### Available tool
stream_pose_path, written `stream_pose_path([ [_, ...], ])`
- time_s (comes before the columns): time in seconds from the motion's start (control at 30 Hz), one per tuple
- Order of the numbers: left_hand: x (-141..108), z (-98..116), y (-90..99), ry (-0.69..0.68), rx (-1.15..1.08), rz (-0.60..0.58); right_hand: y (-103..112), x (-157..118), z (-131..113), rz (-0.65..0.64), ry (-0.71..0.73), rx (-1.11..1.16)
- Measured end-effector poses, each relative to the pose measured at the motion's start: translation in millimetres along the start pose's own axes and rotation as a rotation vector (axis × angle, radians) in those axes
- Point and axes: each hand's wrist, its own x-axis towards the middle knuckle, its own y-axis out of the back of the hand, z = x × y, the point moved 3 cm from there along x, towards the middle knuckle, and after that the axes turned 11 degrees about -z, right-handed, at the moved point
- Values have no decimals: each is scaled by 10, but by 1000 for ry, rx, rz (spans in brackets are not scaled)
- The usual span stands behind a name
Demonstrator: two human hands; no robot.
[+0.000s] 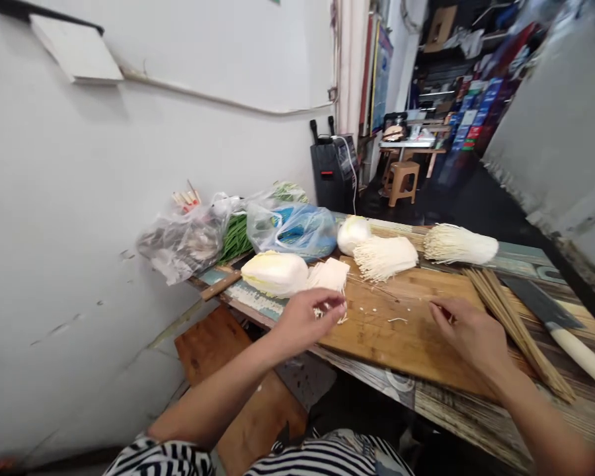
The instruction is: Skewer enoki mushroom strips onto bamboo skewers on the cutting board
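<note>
Left fingers (327, 296): loosely curled beside the small enoki portion (333, 268), thumb apart from the fingertips along most of its length; cannot tell if a strand is pinched at the tips. Right fingers (445, 303): bent toward the thumb over the right part of the chopping board (377, 338); contents, if any, unresolved. The enoki portion lies at the board's left end, against the cabbage (276, 272), partly behind the left hand, its frayed strands showing past the thumb. Risks, judged: a pull on few strands could tear them loose, since they are thin and splayed; a sideways push could roll the rounded cabbage toward the near edge of the surface (359, 365); rightward reach could jostle the sticks (523, 334) into the cleaver (543, 302) beside them.
</note>
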Motion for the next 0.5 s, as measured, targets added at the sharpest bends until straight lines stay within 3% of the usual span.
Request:
stream_pose_path([
  [0.07, 416, 169, -64, -109, 255, 28, 28, -209, 325, 14, -127, -27],
  [0.13, 895, 262, -250, -172, 505, -5, 55, -378, 627, 10, -250, -60],
  [0.27, 1746, 221, -731, -171, 936, -159, 89, -543, 1044, -62, -399, -109],
  [0.37, 2113, 117, -936, -155, 1014, -225, 61, -529, 1200, -146, -468, -109],
  [0.5, 2295, 2, -992, -97, 1091, -311, -24, -439, 1320, -232, -525, -61],
])
